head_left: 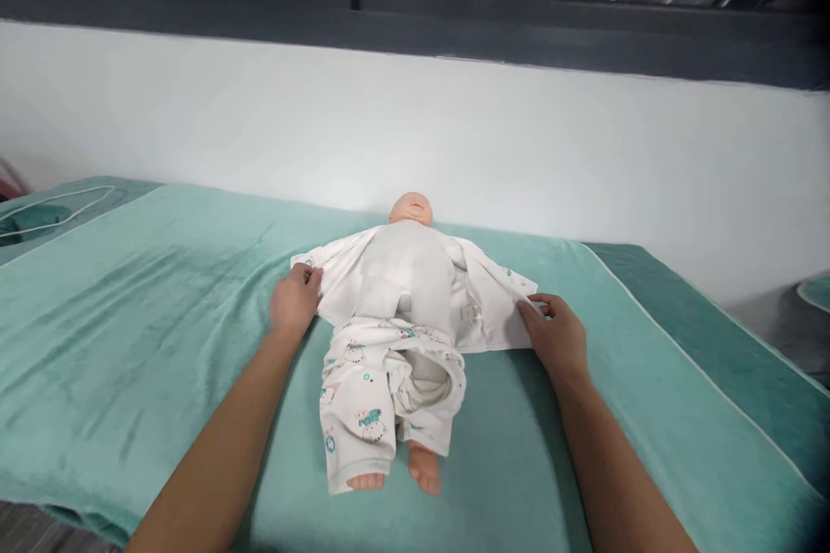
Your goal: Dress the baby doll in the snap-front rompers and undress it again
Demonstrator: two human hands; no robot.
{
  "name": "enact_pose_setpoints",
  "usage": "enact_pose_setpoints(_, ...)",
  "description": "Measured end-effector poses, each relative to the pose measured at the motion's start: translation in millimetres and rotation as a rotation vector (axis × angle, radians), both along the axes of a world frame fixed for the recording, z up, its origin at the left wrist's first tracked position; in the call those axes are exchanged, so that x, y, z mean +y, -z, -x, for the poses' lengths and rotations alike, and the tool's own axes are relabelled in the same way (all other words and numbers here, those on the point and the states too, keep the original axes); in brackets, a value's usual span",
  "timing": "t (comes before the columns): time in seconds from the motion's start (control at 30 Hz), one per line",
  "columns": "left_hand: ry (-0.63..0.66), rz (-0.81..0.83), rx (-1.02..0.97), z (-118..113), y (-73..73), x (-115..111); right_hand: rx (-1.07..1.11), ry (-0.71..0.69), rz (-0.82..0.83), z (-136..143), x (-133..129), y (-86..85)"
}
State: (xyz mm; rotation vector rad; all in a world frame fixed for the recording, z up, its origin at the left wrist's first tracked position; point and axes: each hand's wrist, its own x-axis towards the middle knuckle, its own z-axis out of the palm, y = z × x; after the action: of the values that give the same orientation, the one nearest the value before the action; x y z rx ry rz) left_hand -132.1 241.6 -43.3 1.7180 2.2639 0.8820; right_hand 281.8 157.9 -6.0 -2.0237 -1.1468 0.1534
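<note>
A baby doll [412,207] lies on its back, its head toward the wall and its feet toward me. Its white baby shirt [489,315] is spread apart at the front, showing a white torso [405,263]. My left hand [295,298] is closed on the shirt by the sleeve end at the left. On the right, my right hand [558,333] pinches the shirt's edge near the other cuff. Printed white baby pants [360,397] cover the doll's legs, with an opening at the crotch. Both feet [424,468] stick out below; the doll's hands are not visible.
A green plush cover [162,320] lies under the doll, wrinkled at the left. Behind it rises a white wall [259,121] below a dark window frame [337,9] with bars. Darker green fabric [687,320] shows at the right, and a white cord [58,207] at far left.
</note>
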Motion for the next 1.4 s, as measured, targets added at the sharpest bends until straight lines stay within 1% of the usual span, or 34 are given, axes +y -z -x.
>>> enact_pose_setpoints(0.1,-0.051,-0.027,0.059,4.2,-0.2,-13.3,-0.047,-0.003,0.023,-5.8,-6.6,2.1)
enact_pose_setpoints(0.17,-0.078,-0.035,0.082,4.7,-0.7,-17.6,-0.057,0.003,0.031,-5.7,-8.5,3.5)
enact_pose_setpoints(0.3,-0.096,-0.006,0.119,1.5,-2.0,-19.2,-0.112,0.043,0.047,1.0,-9.4,5.5)
enact_pose_setpoints(0.47,-0.078,0.02,0.133,0.2,-1.5,-21.2,-0.24,0.036,0.063,6.1,-11.3,8.7)
enact_pose_setpoints(0.53,-0.058,0.032,0.132,1.1,-0.8,-23.6,-0.269,0.019,0.034,7.8,-12.4,9.5)
enact_pose_setpoints(0.6,-0.033,0.046,0.125,1.8,-0.7,-26.9,-0.325,-0.009,-0.06,12.9,-13.7,9.1)
enact_pose_setpoints(0.67,-0.011,0.034,0.129,1.1,-2.0,-30.6,-0.357,-0.065,-0.199,23.4,-15.2,7.6)
enact_pose_setpoints(0.7,-0.008,0.002,0.146,0.0,-3.2,-32.7,-0.321,-0.116,-0.26,30.7,-16.2,6.5)
enact_pose_setpoints(0.77,-0.005,-0.102,0.203,-4.4,-6.6,-37.5,-0.101,-0.292,-0.298,48.3,-18.6,3.8)
enact_pose_setpoints(0.83,0.055,-0.209,0.215,-11.4,-10.5,-43.7,0.205,-0.523,-0.216,66.1,-22.0,0.8)
enact_pose_setpoints(0.87,0.114,-0.238,0.168,-15.6,-12.3,-47.5,0.34,-0.622,-0.157,73.7,-23.9,-0.8)
enact_pose_setpoints(0.9,0.186,-0.245,0.077,-20.1,-13.9,-51.8,0.438,-0.711,-0.104,80.0,-26.0,-2.4)
enact_pose_setpoints(0.97,0.315,-0.21,-0.192,-28.7,-16.5,-61.3,0.531,-0.858,-0.034,87.8,-29.8,-5.4)
enact_pose_setpoints(1.0,0.351,-0.178,-0.341,-32.3,-17.8,-66.0,0.552,-0.913,-0.009,89.5,-31.3,-6.8)
enact_pose_setpoints(1.07,0.391,-0.109,-0.594,-37.3,-20.3,-74.3,0.566,-0.991,0.037,89.9,-33.4,-8.8)
enact_pose_setpoints(1.13,0.423,-0.065,-0.748,-39.3,-23.0,-80.3,0.553,-1.009,0.058,88.3,-34.1,-10.0)
enact_pose_setpoints(1.2,0.454,-0.029,-0.827,-38.7,-25.6,-84.0,0.516,-1.02,0.049,86.6,-33.8,-10.4)
enact_pose_setpoints(1.3,0.494,0.019,-0.86,-35.1,-27.4,-87.1,0.482,-1.068,0.023,84.7,-32.6,-10.2)
enact_pose_setpoints(1.4,0.604,0.022,-0.877,-31.1,-26.2,-88.4,0.501,-1.124,0.034,83.4,-31.7,-10.1)
